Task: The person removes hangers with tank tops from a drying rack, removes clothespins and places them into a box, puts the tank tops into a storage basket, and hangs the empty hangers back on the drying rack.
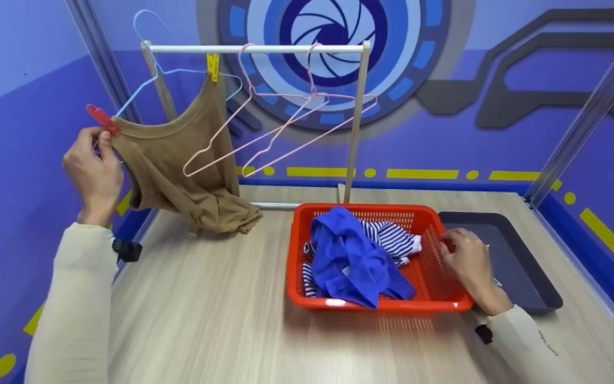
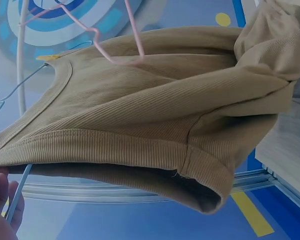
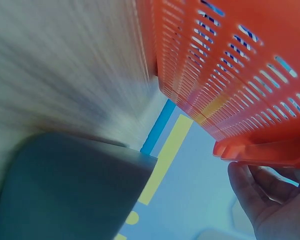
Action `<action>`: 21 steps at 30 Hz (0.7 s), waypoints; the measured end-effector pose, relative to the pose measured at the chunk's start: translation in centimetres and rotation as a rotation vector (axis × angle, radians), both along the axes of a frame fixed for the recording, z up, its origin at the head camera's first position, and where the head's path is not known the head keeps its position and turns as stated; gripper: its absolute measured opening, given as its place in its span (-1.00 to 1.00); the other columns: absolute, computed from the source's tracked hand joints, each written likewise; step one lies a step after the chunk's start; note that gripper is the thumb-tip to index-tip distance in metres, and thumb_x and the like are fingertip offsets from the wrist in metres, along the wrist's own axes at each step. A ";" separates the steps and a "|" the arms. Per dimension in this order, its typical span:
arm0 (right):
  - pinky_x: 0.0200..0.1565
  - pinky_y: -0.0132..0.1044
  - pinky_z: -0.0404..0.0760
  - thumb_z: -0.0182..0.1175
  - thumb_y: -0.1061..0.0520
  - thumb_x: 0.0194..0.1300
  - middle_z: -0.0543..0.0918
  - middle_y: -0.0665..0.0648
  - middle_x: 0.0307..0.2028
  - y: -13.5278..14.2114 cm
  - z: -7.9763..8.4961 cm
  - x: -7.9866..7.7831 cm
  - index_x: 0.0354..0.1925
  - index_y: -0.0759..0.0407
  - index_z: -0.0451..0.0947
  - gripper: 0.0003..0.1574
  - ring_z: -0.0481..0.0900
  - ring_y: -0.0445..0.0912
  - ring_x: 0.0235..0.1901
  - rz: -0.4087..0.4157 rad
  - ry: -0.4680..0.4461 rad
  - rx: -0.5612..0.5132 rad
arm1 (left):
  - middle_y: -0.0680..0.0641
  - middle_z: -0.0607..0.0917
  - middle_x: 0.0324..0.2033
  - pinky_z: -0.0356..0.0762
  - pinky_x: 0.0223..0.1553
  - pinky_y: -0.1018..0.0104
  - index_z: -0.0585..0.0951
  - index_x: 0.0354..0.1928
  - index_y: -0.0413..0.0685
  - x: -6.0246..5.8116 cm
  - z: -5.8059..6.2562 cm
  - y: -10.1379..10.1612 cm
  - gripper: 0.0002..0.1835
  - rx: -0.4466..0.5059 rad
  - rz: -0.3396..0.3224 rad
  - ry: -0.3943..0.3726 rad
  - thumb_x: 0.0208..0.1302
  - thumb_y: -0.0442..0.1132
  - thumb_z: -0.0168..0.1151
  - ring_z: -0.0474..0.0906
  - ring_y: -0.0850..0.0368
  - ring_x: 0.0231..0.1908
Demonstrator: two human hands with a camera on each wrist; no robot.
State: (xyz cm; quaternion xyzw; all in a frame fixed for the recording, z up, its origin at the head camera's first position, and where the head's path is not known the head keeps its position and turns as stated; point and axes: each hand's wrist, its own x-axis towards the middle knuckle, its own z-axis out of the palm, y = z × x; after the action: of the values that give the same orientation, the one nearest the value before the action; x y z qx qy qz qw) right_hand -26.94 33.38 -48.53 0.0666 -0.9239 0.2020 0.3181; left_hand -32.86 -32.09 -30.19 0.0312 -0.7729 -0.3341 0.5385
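My left hand (image 1: 93,168) pinches the shoulder of a brown ribbed top (image 1: 174,154), around the end of a blue wire hanger (image 1: 137,95). A red clothespin (image 1: 103,119) sits on that shoulder, right above the fingertips. On the other shoulder a yellow clothespin (image 1: 212,67) clips top and hanger together. My right hand (image 1: 468,261) is at the right rim of a red basket (image 1: 376,305), its fingers bent. In the right wrist view its fingertips (image 3: 235,169) meet the rim; I cannot tell whether they grip it.
Two pink hangers (image 1: 283,133) hang from the white rail (image 1: 285,49) of a wooden rack, overlapping the brown top. Inside the basket lie a blue garment (image 1: 347,250) and a striped one (image 1: 392,237). A dark grey tray (image 1: 525,266) stands to its right, partly behind my right hand.
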 end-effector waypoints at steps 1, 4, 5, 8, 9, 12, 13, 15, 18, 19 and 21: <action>-0.18 0.20 0.64 0.33 0.33 0.12 0.69 0.39 -0.25 0.0 0.0 0.0 -0.26 0.40 0.67 -0.83 0.64 0.26 -0.27 0.001 0.001 0.000 | -0.21 0.71 -0.36 0.16 -0.31 0.50 0.68 -0.20 -0.29 0.2 0.0 0.0 -0.58 0.002 0.003 0.002 0.44 -0.02 0.11 0.24 0.56 -0.46; -0.17 0.19 0.65 0.33 0.33 0.12 0.69 0.39 -0.25 0.0 -0.1 0.0 -0.26 0.39 0.67 -0.83 0.64 0.25 -0.27 0.003 0.003 0.002 | -0.21 0.71 -0.37 0.19 -0.29 0.59 0.68 -0.21 -0.29 1.1 0.0 -0.2 -0.58 0.011 0.018 0.013 0.44 -0.01 0.12 0.25 0.65 -0.44; -0.17 0.19 0.65 0.33 0.32 0.12 0.69 0.38 -0.25 0.1 -0.1 0.1 -0.26 0.39 0.67 -0.83 0.64 0.25 -0.27 0.002 0.004 0.003 | -0.20 0.71 -0.38 0.19 -0.29 0.60 0.68 -0.21 -0.29 1.5 0.0 -0.3 -0.59 0.014 0.026 0.017 0.43 -0.02 0.12 0.25 0.66 -0.44; -0.16 0.19 0.65 0.33 0.32 0.12 0.69 0.38 -0.26 0.1 -0.1 0.1 -0.27 0.39 0.67 -0.83 0.64 0.25 -0.27 0.000 0.008 0.007 | -0.17 0.72 -0.35 0.22 -0.27 0.66 0.68 -0.21 -0.29 2.7 -0.2 -0.9 -0.61 0.026 0.048 0.023 0.42 -0.04 0.14 0.29 0.69 -0.42; -0.16 0.19 0.65 0.33 0.32 0.13 0.69 0.38 -0.26 0.0 0.0 0.1 -0.27 0.39 0.67 -0.84 0.64 0.25 -0.27 0.000 0.008 0.006 | -0.14 0.72 -0.35 0.22 -0.28 0.67 0.68 -0.21 -0.29 3.2 -0.2 -1.2 -0.62 0.033 0.054 0.023 0.42 -0.05 0.15 0.29 0.69 -0.42; -0.16 0.20 0.64 0.32 0.32 0.13 0.69 0.39 -0.26 0.0 0.1 0.1 -0.27 0.40 0.67 -0.83 0.64 0.25 -0.27 0.004 0.006 0.003 | -0.02 0.70 -0.37 0.25 -0.29 0.70 0.69 -0.20 -0.28 4.4 -0.4 -1.8 -0.64 0.056 0.071 0.020 0.41 -0.06 0.17 0.33 0.69 -0.42; -0.16 0.20 0.64 0.32 0.33 0.13 0.69 0.39 -0.26 0.0 0.1 0.1 -0.27 0.40 0.66 -0.83 0.64 0.26 -0.26 0.006 0.006 0.004 | 0.04 0.68 -0.38 0.25 -0.30 0.70 0.70 -0.20 -0.27 4.7 -0.5 -2.0 -0.64 0.063 0.074 0.021 0.41 -0.06 0.17 0.34 0.69 -0.42; -0.16 0.21 0.64 0.32 0.33 0.13 0.69 0.39 -0.26 0.0 0.1 0.2 -0.26 0.40 0.66 -0.84 0.64 0.26 -0.26 0.009 0.004 0.004 | 0.19 0.63 -0.41 0.26 -0.32 0.70 0.70 -0.21 -0.27 5.5 -0.7 -2.2 -0.65 0.076 0.077 0.026 0.40 -0.06 0.18 0.35 0.68 -0.43; -0.17 0.21 0.64 0.32 0.34 0.12 0.69 0.40 -0.26 0.0 0.1 0.2 -0.27 0.40 0.66 -0.84 0.64 0.27 -0.27 0.012 0.010 0.007 | 0.39 0.55 -0.43 0.28 -0.33 0.68 0.70 -0.20 -0.30 6.7 -0.9 -2.6 -0.63 0.071 0.063 0.040 0.40 -0.06 0.18 0.37 0.66 -0.43; -0.17 0.21 0.63 0.32 0.34 0.12 0.69 0.40 -0.26 0.0 0.1 0.2 -0.27 0.40 0.66 -0.84 0.64 0.27 -0.27 0.014 0.012 0.007 | 0.44 0.52 -0.44 0.28 -0.34 0.68 0.70 -0.20 -0.31 7.1 -1.0 -2.7 -0.62 0.073 0.058 0.046 0.40 -0.06 0.18 0.38 0.65 -0.44; -0.17 0.21 0.64 0.32 0.34 0.12 0.69 0.40 -0.26 0.0 0.1 0.2 -0.27 0.41 0.66 -0.84 0.64 0.27 -0.27 0.017 0.014 0.006 | 0.50 0.49 -0.44 0.30 -0.34 0.68 0.70 -0.20 -0.31 7.8 -1.1 -2.9 -0.61 0.076 0.053 0.056 0.40 -0.05 0.18 0.39 0.64 -0.44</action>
State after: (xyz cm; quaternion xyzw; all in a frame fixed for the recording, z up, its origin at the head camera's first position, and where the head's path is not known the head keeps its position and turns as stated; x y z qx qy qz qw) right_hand -26.72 33.34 -48.44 0.0770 -0.9217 0.2014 0.3225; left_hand -25.06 -35.02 -31.26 0.0631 -0.7432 -0.3496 0.5669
